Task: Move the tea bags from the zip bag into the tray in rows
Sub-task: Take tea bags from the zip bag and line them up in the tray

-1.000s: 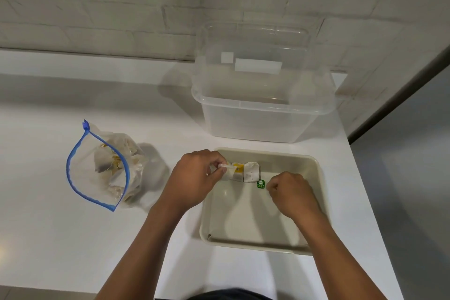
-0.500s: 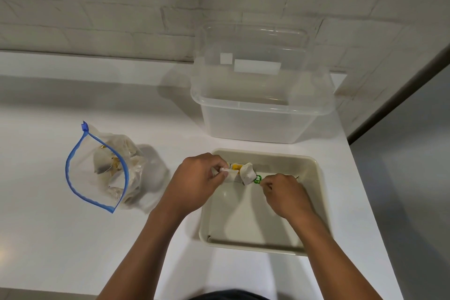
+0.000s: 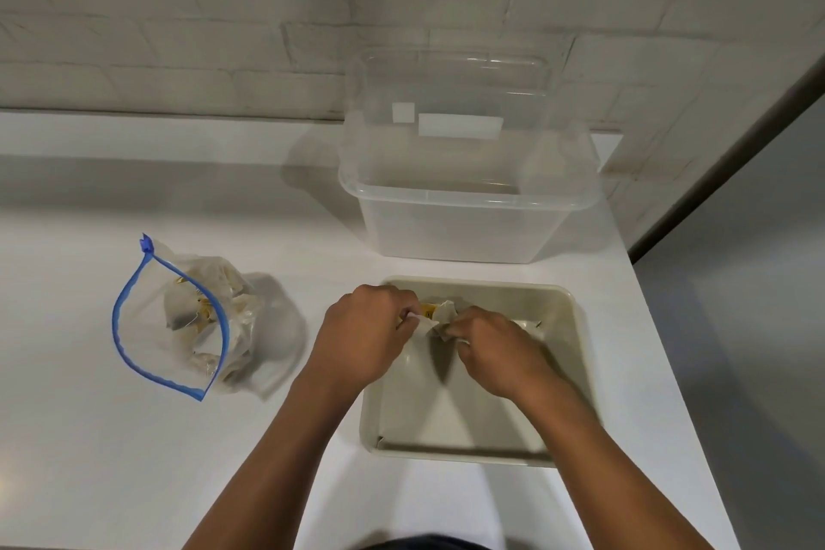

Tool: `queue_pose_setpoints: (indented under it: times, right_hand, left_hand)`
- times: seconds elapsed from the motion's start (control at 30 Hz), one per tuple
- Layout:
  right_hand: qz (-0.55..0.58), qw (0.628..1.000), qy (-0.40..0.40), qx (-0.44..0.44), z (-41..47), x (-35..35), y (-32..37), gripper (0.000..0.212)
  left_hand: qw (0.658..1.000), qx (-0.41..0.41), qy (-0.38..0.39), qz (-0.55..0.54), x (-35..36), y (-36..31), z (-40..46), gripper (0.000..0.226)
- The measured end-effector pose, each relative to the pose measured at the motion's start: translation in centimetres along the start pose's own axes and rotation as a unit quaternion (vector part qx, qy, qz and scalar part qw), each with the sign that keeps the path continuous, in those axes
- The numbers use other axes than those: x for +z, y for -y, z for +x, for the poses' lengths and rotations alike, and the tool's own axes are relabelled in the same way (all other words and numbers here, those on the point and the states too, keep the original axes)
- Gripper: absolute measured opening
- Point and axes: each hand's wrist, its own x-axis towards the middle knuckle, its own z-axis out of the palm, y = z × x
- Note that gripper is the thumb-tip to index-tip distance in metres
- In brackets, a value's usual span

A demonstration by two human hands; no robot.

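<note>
A beige tray (image 3: 576, 353) lies on the white counter in front of me. Over its far left corner my left hand (image 3: 361, 335) and my right hand (image 3: 495, 353) meet, both pinching a small bunch of tea bags (image 3: 439, 315), white paper with a yellow tag showing. The hands hide most of the bunch. To the left stands an open zip bag (image 3: 178, 317) with a blue rim, holding several more tea bags (image 3: 183, 308).
A clear plastic tub (image 3: 464, 219) stands just behind the tray against the brick wall. The counter (image 3: 89, 438) ends close to the tray's right side, with grey floor beyond.
My right hand has slid left across the tray until it meets my left hand at the tea bags. The green tag seen earlier is now hidden.
</note>
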Motion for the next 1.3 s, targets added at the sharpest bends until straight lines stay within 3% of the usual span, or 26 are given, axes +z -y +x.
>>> queue_pose_setpoints:
  times: [0.2,0.67,0.8,0.93,1.07,1.3]
  right_hand:
    - [-0.104,0.995,-0.008,-0.006,0.0,1.6,0.2,0.041]
    - [-0.039,0.998,-0.052,0.025,-0.1,1.6,-0.1,0.035]
    - [0.115,0.983,-0.139,0.028,-1.4,-0.5,0.1,0.026]
    - [0.293,0.95,-0.103,0.023,-2.9,-2.6,0.6,0.02]
    - [0.235,0.964,-0.099,0.081,-2.9,-2.8,-0.2,0.008]
    - [0.116,0.975,-0.038,0.184,-1.3,-1.1,-2.3,0.028]
  left_hand:
    - [1.0,-0.019,-0.022,0.003,-0.7,1.1,-0.7,0.016]
    - [0.999,-0.015,-0.034,-0.023,-0.3,0.9,-1.2,0.015]
    - [0.998,-0.014,-0.032,-0.042,0.0,0.3,-0.9,0.015]
    - [0.997,0.005,0.002,-0.08,0.6,-1.5,0.1,0.013]
    - [0.995,0.009,0.02,-0.092,1.7,-3.1,0.9,0.018]
    - [0.992,-0.018,-0.116,-0.049,1.1,-0.7,-0.1,0.026]
